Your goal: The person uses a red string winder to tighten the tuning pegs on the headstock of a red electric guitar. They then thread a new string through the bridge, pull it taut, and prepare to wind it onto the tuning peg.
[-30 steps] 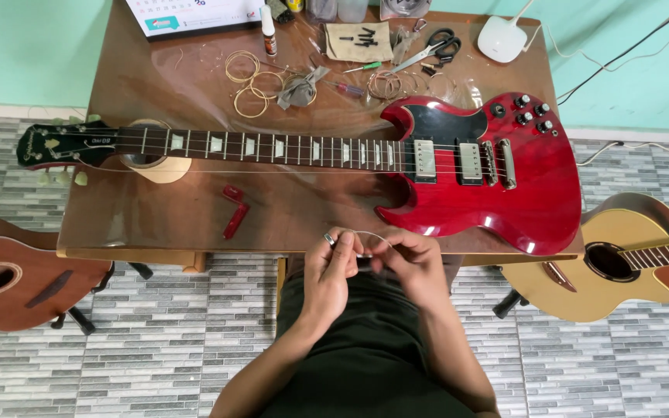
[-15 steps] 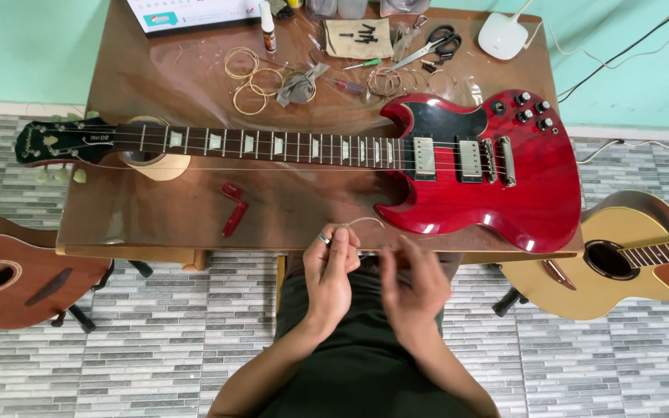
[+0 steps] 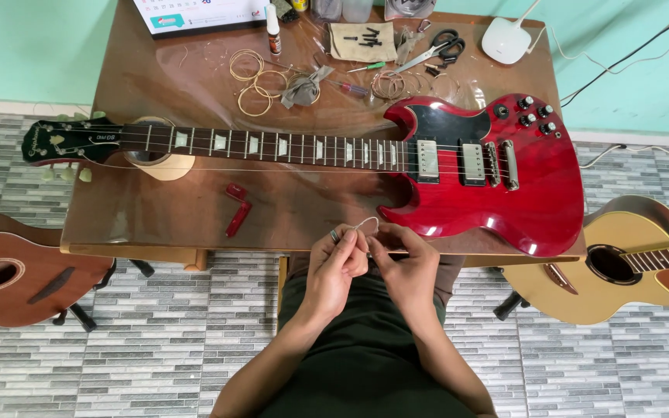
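A red electric guitar [image 3: 474,186] lies flat across a brown wooden table [image 3: 156,209], headstock at the left, body at the right. At the table's near edge my left hand [image 3: 338,259] and my right hand [image 3: 404,263] are close together, both pinching a thin guitar string [image 3: 365,222] that curls in a small loop above my fingers. A ring sits on a finger of my left hand. My hands are just in front of the guitar body's lower horn, not touching it.
A red string winder [image 3: 236,209] lies on the table left of my hands. Coiled strings [image 3: 253,81], a grey rag [image 3: 303,85], scissors [image 3: 439,46], a small bottle [image 3: 273,27] and a white lamp base [image 3: 505,39] sit at the back. A brown ukulele [image 3: 17,271] stands left, a yellow acoustic guitar [image 3: 621,263] right.
My hands have come back together after parting briefly half a second ago. The string loop between them now stands higher above my fingers. The guitar has not moved.
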